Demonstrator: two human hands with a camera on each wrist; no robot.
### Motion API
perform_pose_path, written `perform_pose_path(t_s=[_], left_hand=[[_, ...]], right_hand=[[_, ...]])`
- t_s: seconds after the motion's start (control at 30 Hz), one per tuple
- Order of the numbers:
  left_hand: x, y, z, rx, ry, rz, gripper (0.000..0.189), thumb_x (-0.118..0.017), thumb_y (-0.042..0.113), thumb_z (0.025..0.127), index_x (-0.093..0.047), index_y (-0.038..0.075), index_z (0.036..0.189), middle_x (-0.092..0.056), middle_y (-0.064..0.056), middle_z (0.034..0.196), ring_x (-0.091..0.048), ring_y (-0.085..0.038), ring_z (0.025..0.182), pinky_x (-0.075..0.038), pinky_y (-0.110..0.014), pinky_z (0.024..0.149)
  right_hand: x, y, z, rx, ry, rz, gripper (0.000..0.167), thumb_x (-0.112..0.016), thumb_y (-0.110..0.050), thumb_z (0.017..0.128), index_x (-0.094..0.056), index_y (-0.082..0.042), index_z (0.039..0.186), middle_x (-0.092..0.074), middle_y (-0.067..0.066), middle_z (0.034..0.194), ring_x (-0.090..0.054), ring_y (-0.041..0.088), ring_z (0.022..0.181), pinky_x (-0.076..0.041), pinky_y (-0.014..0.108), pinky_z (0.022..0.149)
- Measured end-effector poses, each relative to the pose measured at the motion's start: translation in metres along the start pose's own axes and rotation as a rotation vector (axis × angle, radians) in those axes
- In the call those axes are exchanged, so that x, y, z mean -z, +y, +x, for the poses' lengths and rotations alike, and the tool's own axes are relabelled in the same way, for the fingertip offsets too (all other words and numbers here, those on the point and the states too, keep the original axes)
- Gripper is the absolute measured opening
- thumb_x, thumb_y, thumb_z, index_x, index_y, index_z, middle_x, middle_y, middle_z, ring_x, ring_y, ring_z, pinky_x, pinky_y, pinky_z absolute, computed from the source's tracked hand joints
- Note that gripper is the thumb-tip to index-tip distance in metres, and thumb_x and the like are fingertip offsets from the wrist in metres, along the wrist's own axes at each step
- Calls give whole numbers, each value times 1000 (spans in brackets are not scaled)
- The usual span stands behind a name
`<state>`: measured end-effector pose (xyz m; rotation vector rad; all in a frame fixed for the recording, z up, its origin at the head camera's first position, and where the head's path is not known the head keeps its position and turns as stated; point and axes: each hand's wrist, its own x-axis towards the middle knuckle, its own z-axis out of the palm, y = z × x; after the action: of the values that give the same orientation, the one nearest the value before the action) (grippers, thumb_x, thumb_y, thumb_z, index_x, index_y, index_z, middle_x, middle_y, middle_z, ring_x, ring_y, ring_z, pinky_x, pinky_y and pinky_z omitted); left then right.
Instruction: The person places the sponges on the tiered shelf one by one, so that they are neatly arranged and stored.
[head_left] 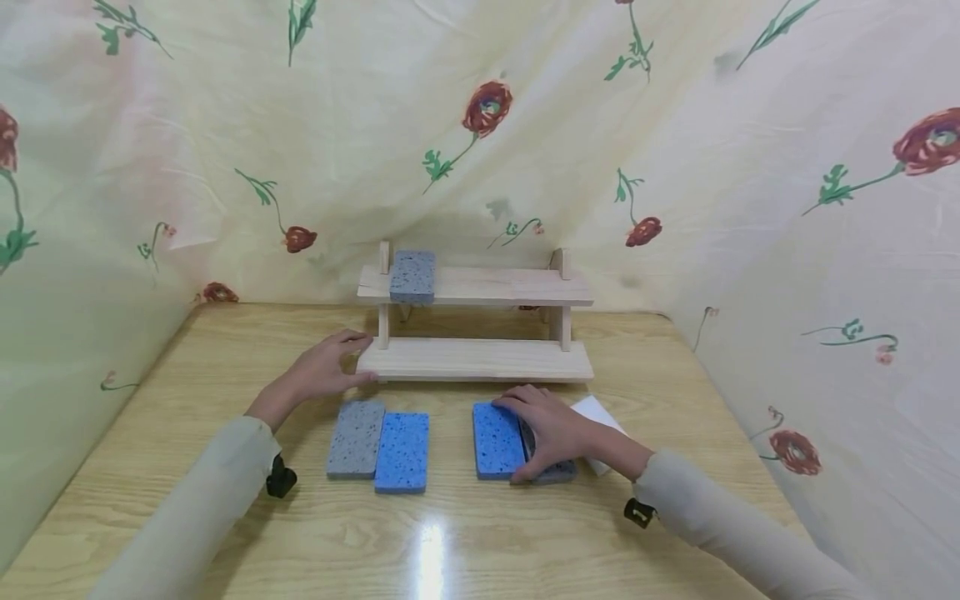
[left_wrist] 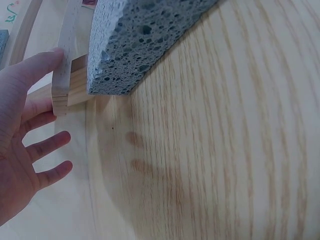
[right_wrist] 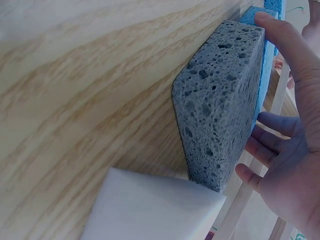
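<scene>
Two bare hands work at the wooden table [head_left: 315,542]. The left hand [head_left: 322,369] pinches the left end of the lower board of a two-tier wooden shelf [head_left: 480,360], its last two fingers spread clear. The right hand [head_left: 551,427] holds the right blue sponge [head_left: 498,446] lengthwise, thumb at the near edge and fingers at the far one. Beneath its palm lies a dark grey sponge [right_wrist: 215,100], alongside the blue; a white sponge block [right_wrist: 150,205] sits by that grey one's corner, perhaps touching, though the angle makes it hard to say. Before the shelf's left end, a light grey sponge [head_left: 356,440] and the left blue sponge [head_left: 402,452] lie side by side, touching. Another grey sponge [head_left: 412,277] rests on the upper board, toward the left. Poppy-printed cloth [head_left: 345,150] hangs behind.
</scene>
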<state>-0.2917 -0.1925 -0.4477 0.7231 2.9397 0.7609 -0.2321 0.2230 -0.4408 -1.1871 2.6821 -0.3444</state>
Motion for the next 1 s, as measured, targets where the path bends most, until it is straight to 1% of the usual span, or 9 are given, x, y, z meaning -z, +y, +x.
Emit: perform_pose_path(t_s=[0.3, 0.57, 0.8, 1.0], left_hand=[[0, 0, 0, 5, -1, -2, 78, -72, 49, 93, -48, 2, 151, -45, -24, 155, -42, -46, 143, -38, -63, 115], [0, 0, 0, 3, -2, -3, 78, -72, 47, 93, -47, 2, 151, -45, -23, 155, -43, -45, 143, -38, -62, 115], [1, 1, 0, 1, 0, -1, 77, -73, 44, 93, -47, 1, 151, -45, -24, 155, -42, -45, 143, -37, -62, 116], [-1, -1, 0, 3, -2, -8, 79, -72, 48, 93, -46, 2, 151, -45, -23, 155, -42, -45, 143, -37, -62, 116]], right_hand=[[-1, 1, 2, 0, 16, 6, 107, -86, -62, 68, -46, -9, 152, -50, 8, 146, -49, 23, 131, -46, 49, 104], [1, -2, 2, 4, 39, 27, 107, -87, -60, 69, -44, -9, 153, -49, 9, 147, -49, 24, 131, -47, 50, 105], [8, -4, 5, -2, 53, 48, 107, -88, -57, 70, -43, -9, 154, -47, 10, 150, -45, 27, 137, -44, 52, 111], [18, -6, 7, 23, 80, 37, 107, -90, -52, 69, -42, -7, 154, -47, 11, 149, -45, 28, 136, -46, 51, 109]])
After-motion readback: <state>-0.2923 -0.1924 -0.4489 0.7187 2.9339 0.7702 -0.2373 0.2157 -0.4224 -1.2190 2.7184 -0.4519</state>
